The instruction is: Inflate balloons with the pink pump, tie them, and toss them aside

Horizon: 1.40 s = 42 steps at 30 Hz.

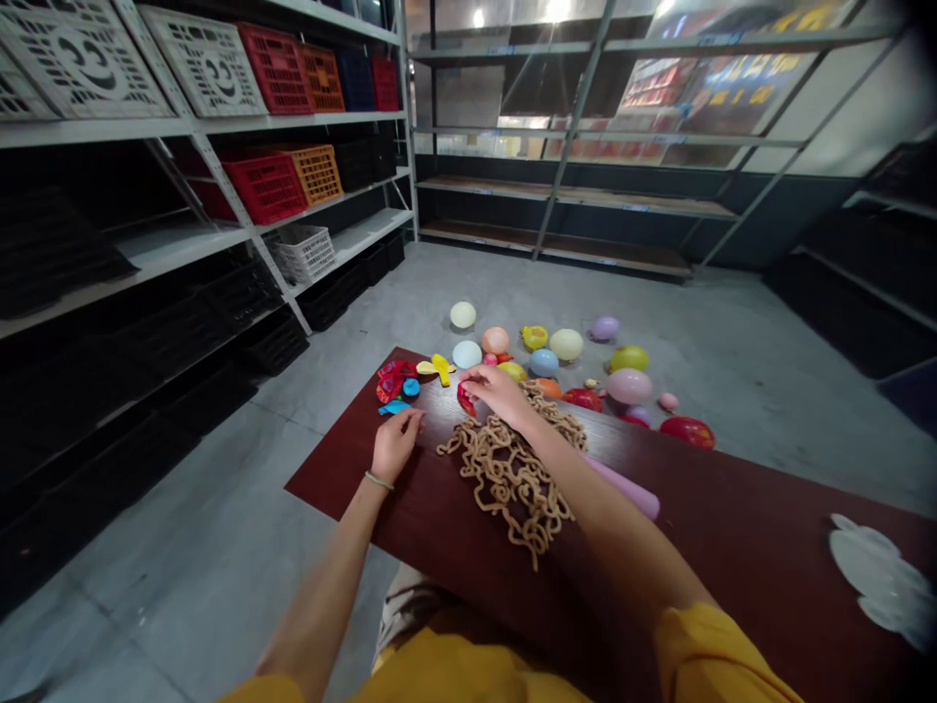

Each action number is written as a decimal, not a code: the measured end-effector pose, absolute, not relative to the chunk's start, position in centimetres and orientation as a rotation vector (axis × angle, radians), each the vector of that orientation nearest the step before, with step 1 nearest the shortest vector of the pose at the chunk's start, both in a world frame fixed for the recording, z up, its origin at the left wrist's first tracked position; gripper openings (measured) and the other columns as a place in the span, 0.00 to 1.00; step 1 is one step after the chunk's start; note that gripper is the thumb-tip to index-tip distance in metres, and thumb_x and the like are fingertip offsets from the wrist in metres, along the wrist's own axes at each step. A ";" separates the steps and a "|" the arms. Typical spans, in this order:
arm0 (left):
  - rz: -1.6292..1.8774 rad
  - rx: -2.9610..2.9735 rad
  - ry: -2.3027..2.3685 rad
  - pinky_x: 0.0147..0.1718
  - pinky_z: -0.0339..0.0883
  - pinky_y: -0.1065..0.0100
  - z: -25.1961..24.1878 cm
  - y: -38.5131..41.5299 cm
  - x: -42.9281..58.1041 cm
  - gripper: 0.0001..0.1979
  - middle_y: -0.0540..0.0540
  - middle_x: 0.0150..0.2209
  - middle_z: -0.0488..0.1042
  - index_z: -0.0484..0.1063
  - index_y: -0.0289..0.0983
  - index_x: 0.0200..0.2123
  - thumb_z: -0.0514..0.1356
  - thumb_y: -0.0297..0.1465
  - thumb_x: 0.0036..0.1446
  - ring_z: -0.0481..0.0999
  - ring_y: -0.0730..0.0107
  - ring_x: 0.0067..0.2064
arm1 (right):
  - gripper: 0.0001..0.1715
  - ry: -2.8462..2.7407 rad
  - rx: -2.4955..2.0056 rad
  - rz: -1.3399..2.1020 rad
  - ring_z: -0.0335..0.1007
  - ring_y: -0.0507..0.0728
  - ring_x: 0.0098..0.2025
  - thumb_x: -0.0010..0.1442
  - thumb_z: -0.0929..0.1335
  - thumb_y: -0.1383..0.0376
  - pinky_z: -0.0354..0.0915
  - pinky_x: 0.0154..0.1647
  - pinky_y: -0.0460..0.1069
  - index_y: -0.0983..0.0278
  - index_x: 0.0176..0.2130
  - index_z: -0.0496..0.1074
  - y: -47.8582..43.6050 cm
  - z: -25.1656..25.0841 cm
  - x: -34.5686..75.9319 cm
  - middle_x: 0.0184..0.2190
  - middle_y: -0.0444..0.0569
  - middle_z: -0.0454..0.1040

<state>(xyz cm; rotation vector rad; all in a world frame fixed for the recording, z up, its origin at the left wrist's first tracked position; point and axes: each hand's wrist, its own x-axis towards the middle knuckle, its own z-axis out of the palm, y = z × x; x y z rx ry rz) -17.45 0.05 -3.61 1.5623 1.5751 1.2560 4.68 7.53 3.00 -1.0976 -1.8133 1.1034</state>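
My right hand (498,391) pinches a red deflated balloon (467,399) just above the dark red table (337,471). Left of it, my left hand (396,447) has its thumb and fingers closed together; whether anything small is between them is hidden. Beyond the left fingertips lies a flat blue balloon (393,407), with a small rolled blue balloon (411,388) and a pile of red printed balloons (393,379) behind it. Yellow deflated balloons (440,368) lie near the table's far edge. Under my right forearm spreads a heap of curly tan cords (512,474).
Several inflated balloons (566,345) rest on the floor past the table. A pink tube-like item (622,486) lies right of the cords, and clear plastic pieces (875,566) sit at the table's right. Shelves with crates (264,186) stand left; metal racks (571,195) stand behind.
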 end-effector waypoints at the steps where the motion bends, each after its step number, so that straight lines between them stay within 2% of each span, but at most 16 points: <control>1: 1.254 1.563 1.519 0.37 0.71 0.68 -3.0 -0.3 -16.5 0.15 0.46 0.33 0.80 0.79 0.40 0.38 0.57 0.42 0.62 0.79 0.65 0.35 | 0.09 -1.806 -1.089 1.115 0.75 0.53 0.30 0.60 0.68 0.62 0.72 0.33 0.48 0.63 0.40 0.73 7.1 3.7 5.3 0.30 0.45 0.79; 5: 1.128 1.350 1.187 0.31 0.72 0.65 -0.7 -1.6 -11.0 0.20 0.44 0.32 0.80 0.79 0.37 0.37 0.58 0.47 0.60 0.78 0.62 0.32 | 0.08 -1.793 -1.079 1.110 0.75 0.53 0.30 0.60 0.67 0.63 0.72 0.32 0.49 0.63 0.40 0.73 5.2 6.1 7.6 0.31 0.46 0.78; 8: 1.031 1.041 0.911 0.37 0.74 0.60 0.1 -2.4 -6.8 0.26 0.39 0.37 0.81 0.78 0.35 0.40 0.56 0.52 0.59 0.80 0.56 0.39 | 0.07 -1.808 -1.087 1.043 0.74 0.53 0.32 0.60 0.67 0.63 0.71 0.35 0.49 0.62 0.39 0.73 3.2 7.4 9.2 0.34 0.46 0.78; 12: 1.087 0.725 0.691 0.47 0.72 0.54 0.1 -3.1 -2.9 0.31 0.35 0.44 0.79 0.75 0.34 0.46 0.50 0.56 0.61 0.79 0.53 0.48 | 0.05 -1.862 -1.124 0.808 0.72 0.56 0.40 0.61 0.68 0.65 0.68 0.45 0.52 0.60 0.38 0.75 -0.8 7.3 11.1 0.37 0.47 0.76; 16: 1.166 0.666 0.659 0.49 0.71 0.57 -0.2 -3.9 -1.2 0.26 0.37 0.46 0.79 0.73 0.35 0.50 0.56 0.50 0.61 0.78 0.56 0.50 | 0.08 -1.963 -1.189 0.308 0.70 0.59 0.44 0.66 0.64 0.66 0.67 0.47 0.55 0.59 0.39 0.74 -5.1 4.7 12.5 0.39 0.49 0.75; 19: 1.143 0.661 0.675 0.47 0.72 0.60 -0.2 -4.7 -0.5 0.24 0.37 0.48 0.79 0.74 0.34 0.50 0.58 0.47 0.61 0.78 0.57 0.51 | 0.11 -2.008 -1.239 0.116 0.69 0.60 0.46 0.67 0.62 0.67 0.67 0.48 0.56 0.60 0.41 0.74 -7.4 2.5 13.2 0.41 0.52 0.74; 22: 1.115 0.670 0.710 0.47 0.72 0.60 -0.3 -5.3 0.1 0.22 0.37 0.47 0.79 0.75 0.34 0.48 0.61 0.45 0.59 0.78 0.57 0.51 | 0.13 -2.076 -1.255 0.069 0.69 0.60 0.45 0.68 0.61 0.67 0.68 0.48 0.57 0.61 0.42 0.74 -8.6 1.2 13.8 0.41 0.52 0.75; 27: 1.192 0.648 0.707 0.52 0.70 0.56 -0.3 -5.1 -0.4 0.18 0.40 0.45 0.80 0.72 0.36 0.48 0.64 0.39 0.58 0.79 0.60 0.49 | 0.13 -2.122 -1.317 0.041 0.70 0.58 0.45 0.69 0.61 0.65 0.68 0.49 0.54 0.60 0.45 0.74 -9.3 1.0 16.1 0.43 0.50 0.76; 32: 1.204 0.624 0.708 0.54 0.69 0.55 -0.1 -4.8 -1.8 0.19 0.41 0.44 0.80 0.67 0.37 0.51 0.64 0.34 0.58 0.80 0.62 0.48 | 0.21 -2.064 -1.590 -0.064 0.66 0.66 0.53 0.66 0.60 0.68 0.63 0.55 0.61 0.67 0.56 0.69 -8.3 -0.1 20.2 0.51 0.61 0.73; 35: 1.211 0.623 0.719 0.55 0.68 0.54 -0.1 -4.8 -2.2 0.19 0.41 0.44 0.80 0.66 0.38 0.53 0.63 0.33 0.59 0.80 0.62 0.48 | 0.25 -2.085 -1.724 -0.093 0.66 0.69 0.55 0.66 0.61 0.65 0.63 0.53 0.62 0.70 0.60 0.66 -7.9 -1.6 21.6 0.54 0.65 0.71; 42: 1.237 0.584 0.733 0.56 0.68 0.53 -0.1 -4.1 -2.8 0.17 0.38 0.46 0.80 0.67 0.36 0.53 0.59 0.33 0.62 0.80 0.61 0.47 | 0.28 -2.252 -1.779 -0.085 0.71 0.66 0.50 0.63 0.67 0.61 0.66 0.46 0.56 0.63 0.61 0.65 -8.7 -2.7 21.9 0.51 0.59 0.75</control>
